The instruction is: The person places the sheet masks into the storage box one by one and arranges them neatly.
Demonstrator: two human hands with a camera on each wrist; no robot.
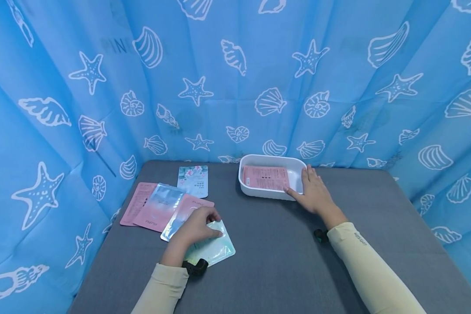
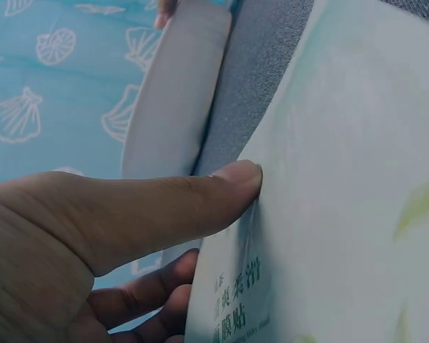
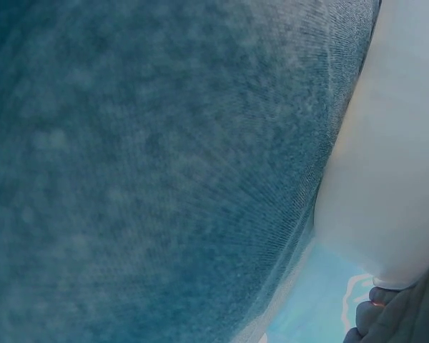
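Left hand: pinching the green-white packet (image 1: pixel 213 252) at its edge; hand (image 1: pixel 196 226) comes over it from the left, thumb on the printed face, other fingers behind.
Green-white packet: at the near-centre left of the grey table (image 1: pixel 274 261), under and to the right of the hand. Can't tell if fully resting or partly lifted.
Packet heading: skewed to the table edges; 1 corner points right, 1 toward the wearer. Right edge slants away and left. Long axis: can't confirm, hand covers part.
Print: characters beside the thumb, per left wrist view.
Right hand: spread, fingers mostly straight, touching the right end of the white bin (image 1: pixel 267 193); hand (image 1: pixel 315 192) has its thumb at the near rim.
Bin: back of table, long axis roughly left-right; pink packet (image 1: pixel 265 178) inside, toward the left.
Fan: 3 pink or pink-silver packets (image 1: pixel 162 211), overlapping, left of the left hand.
Floral packet: lies behind the fan (image 1: pixel 192 181), roughly square to the table.
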